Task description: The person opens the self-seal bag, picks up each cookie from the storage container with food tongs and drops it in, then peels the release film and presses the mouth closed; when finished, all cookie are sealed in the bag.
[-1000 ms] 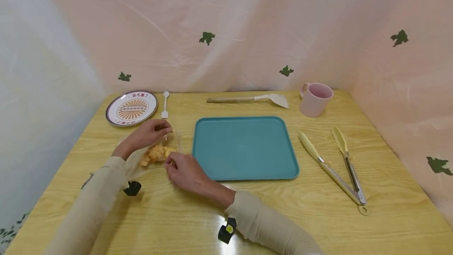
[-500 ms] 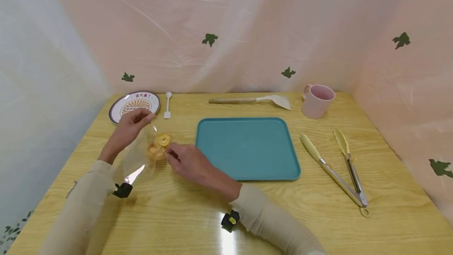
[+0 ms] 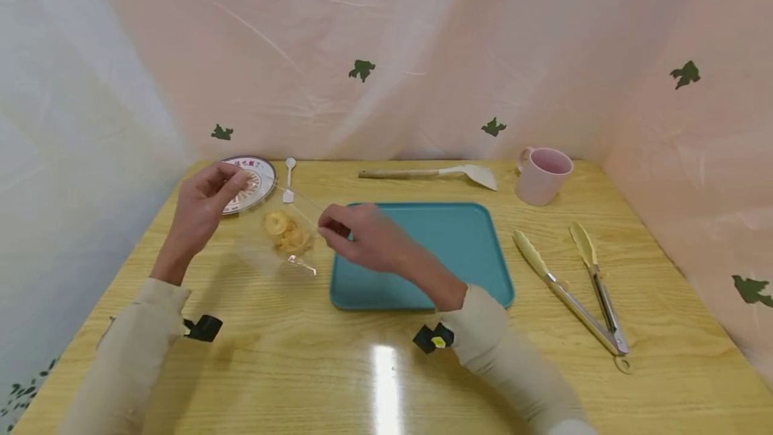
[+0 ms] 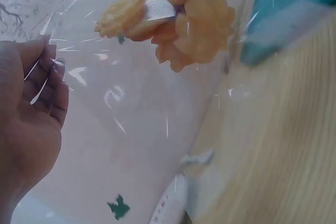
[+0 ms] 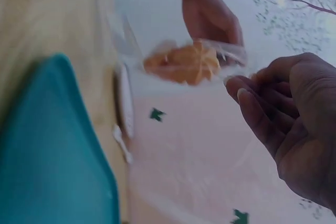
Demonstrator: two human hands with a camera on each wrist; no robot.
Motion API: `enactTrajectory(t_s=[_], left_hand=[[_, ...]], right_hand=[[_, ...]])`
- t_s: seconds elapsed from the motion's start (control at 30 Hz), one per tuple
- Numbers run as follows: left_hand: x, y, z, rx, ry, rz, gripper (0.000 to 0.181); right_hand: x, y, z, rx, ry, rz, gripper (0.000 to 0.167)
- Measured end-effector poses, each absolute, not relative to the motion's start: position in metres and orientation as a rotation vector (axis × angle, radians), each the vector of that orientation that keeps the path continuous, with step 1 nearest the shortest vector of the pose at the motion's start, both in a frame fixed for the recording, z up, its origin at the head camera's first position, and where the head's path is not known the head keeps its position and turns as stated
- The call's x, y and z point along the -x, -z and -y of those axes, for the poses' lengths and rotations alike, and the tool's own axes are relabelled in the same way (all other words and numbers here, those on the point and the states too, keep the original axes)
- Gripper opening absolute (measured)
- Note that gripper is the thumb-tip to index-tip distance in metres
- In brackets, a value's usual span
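Observation:
Between my two hands hangs a clear plastic bag point(image 3: 266, 247) with several golden, flower-shaped cookies point(image 3: 284, 230) inside, lifted off the table. My left hand point(image 3: 202, 203) pinches one upper corner of the bag between thumb and fingers, in front of the plate. At the opposite upper edge my right hand point(image 3: 368, 237) pinches the film, over the left part of the teal tray point(image 3: 435, 254). In the left wrist view the cookies point(image 4: 205, 27) press against the stretched film. The right wrist view shows the right fingertips point(image 5: 244, 85) at the bag's edge.
A printed plate point(image 3: 266, 170) and a small white spoon point(image 3: 290, 173) lie at the back left. Behind the tray lies a spatula point(image 3: 423, 172). A pink mug point(image 3: 540, 180) stands back right, with spread tongs point(image 3: 574, 294) nearer.
The bag of cookies has been raised from the table and its top edge spread. My left hand moved up and left; my right hand moved up and right, over the tray.

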State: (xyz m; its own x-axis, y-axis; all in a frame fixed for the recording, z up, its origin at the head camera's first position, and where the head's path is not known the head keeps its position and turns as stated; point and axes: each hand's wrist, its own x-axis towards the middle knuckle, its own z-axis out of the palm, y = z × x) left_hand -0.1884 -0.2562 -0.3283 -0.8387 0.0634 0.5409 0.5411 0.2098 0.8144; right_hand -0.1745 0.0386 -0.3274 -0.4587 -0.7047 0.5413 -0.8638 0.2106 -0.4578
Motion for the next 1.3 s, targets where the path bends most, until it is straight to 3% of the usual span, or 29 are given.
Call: enactTrajectory(t_s=[0.2,0.37,0.63,0.97,1.2,1.3], left_hand=[[0.182,0.314,0.230,0.756,1.787,1.905,0.012],[0.175,0.308,0.209,0.832,1.818,1.823,0.011],[0.170,0.300,0.177,0.906,1.721,1.834,0.019],[0.168,0.303,0.147,0.991,1.669,1.815,0.016],[0.169,0.302,0.137,0.997,1.611,1.807,0.014],[0.168,0.300,0.133,0.993,1.604,1.794,0.016]], right_hand=[[0.183,0.301,-0.079,-1.553,-1.049,2.115,0.003],[0.183,0.284,-0.107,-1.557,-0.928,2.067,0.010],[0.178,0.265,-0.142,-1.474,-0.963,2.120,0.018],[0.173,0.260,-0.166,-1.324,-1.133,2.189,0.017],[0.171,0.271,-0.172,-1.239,-1.274,2.151,0.004],[0.172,0.273,-0.174,-1.273,-1.327,2.091,0.007]])
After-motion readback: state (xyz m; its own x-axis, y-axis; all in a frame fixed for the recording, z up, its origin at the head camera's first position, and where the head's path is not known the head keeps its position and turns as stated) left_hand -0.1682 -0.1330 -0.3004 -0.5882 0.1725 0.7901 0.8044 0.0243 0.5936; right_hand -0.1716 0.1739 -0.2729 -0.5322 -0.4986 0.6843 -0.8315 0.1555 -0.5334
